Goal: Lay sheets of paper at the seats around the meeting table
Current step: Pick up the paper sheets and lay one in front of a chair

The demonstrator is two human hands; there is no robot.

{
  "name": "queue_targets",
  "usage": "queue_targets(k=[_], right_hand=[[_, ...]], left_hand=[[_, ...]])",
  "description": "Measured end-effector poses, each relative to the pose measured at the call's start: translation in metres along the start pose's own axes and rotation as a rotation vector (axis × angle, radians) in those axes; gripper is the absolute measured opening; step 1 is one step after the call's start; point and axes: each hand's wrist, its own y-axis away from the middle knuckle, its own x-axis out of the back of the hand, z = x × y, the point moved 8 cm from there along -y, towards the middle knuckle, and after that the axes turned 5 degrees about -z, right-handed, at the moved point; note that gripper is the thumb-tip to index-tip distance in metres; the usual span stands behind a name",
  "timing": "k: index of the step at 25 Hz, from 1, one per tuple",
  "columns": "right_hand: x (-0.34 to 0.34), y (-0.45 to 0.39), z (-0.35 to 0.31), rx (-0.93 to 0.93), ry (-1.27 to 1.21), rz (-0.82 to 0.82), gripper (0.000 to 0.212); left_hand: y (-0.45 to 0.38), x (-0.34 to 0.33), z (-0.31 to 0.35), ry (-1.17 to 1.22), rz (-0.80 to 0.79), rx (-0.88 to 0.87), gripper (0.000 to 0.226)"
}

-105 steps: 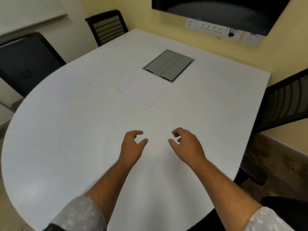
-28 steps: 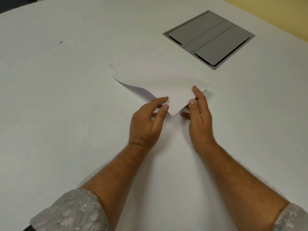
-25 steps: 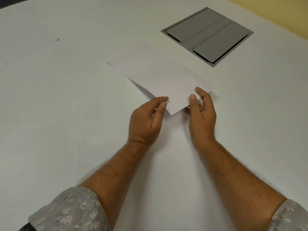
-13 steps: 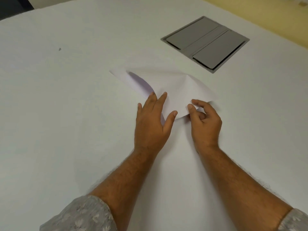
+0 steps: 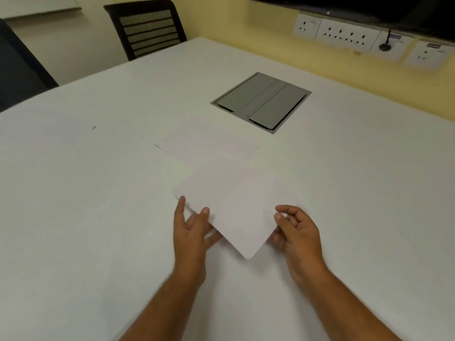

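Observation:
A white sheet of paper is lifted just above the white meeting table, with one corner pointing toward me. My left hand grips its left edge, thumb on top and fingers underneath. At the sheet's right edge is my right hand, its curled fingers pinching the paper. Behind the raised sheet, more paper lies flat in the middle of the table. Another sheet lies flat at the far left, in front of a seat.
A grey cable hatch is set into the table behind the paper. A black mesh chair stands at the far edge and a dark chair at the left. Wall sockets line the yellow wall.
The top sheet has come off the paper in the middle and moved toward me, now held up by both hands. My view has tilted up, showing the chairs and wall.

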Motion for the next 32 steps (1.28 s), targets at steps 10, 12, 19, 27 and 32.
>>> queue_targets(k=[10,12,19,27,32], right_hand=[[0.114,0.169,-0.038,-0.172,0.367,0.119,0.018],[0.143,0.202,-0.036,-0.213,0.413,0.178,0.018],[0.221,0.248,-0.028,-0.278,0.471,0.343,0.026],[0.250,0.267,-0.007,-0.216,0.559,0.298,0.034],[0.242,0.274,-0.016,-0.012,1.035,0.261,0.042]], left_hand=[[0.114,-0.001,-0.008,-0.481,0.094,-0.018,0.039],[0.150,-0.012,-0.024,-0.531,0.066,0.028,0.034],[0.216,-0.049,-0.059,-0.925,-0.115,-0.010,0.075],[0.251,-0.037,-0.078,-1.353,-0.062,-0.185,0.085],[0.250,-0.049,-0.092,-1.550,-0.155,-0.260,0.074]])
